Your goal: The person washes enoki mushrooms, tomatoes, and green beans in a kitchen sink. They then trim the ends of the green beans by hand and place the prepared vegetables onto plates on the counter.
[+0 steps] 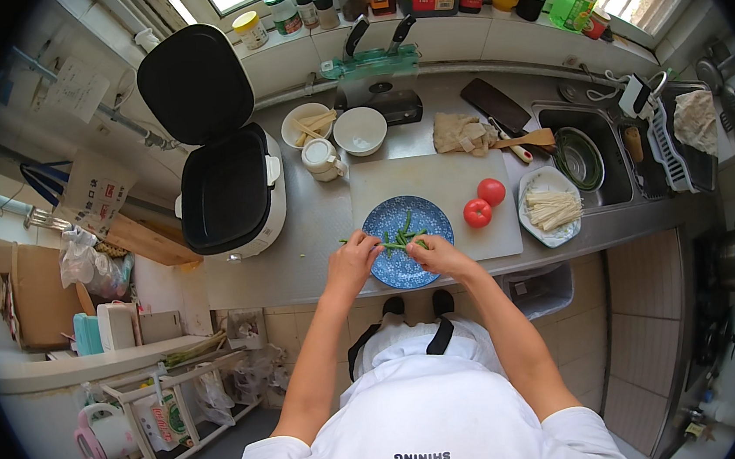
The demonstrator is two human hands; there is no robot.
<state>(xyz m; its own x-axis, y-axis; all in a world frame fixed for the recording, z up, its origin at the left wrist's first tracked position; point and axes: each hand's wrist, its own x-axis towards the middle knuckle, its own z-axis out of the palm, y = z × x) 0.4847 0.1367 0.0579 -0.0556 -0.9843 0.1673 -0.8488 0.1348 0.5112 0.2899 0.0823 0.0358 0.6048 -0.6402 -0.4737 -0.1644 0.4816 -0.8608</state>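
A long green bean (394, 246) is stretched between my two hands, over a blue patterned plate (404, 272). My left hand (352, 260) pinches it near the plate's left rim, and a green end sticks out beyond the fingers. My right hand (436, 254) grips the other part above the plate's right side. Short green bean pieces (403, 233) lie on the plate beneath. The plate rests partly on a white cutting board (428, 175). Two red tomatoes (491, 192) sit on the board to the right, close together.
An open cooker (227, 196) stands at left. Behind are a white bowl (360, 131), a lidded cup (322, 159), a knife block (378, 87) and a folded cloth (462, 133). At right are a dish of enoki mushrooms (552, 209), a wooden spatula (533, 139) and a sink with a metal bowl (581, 158).
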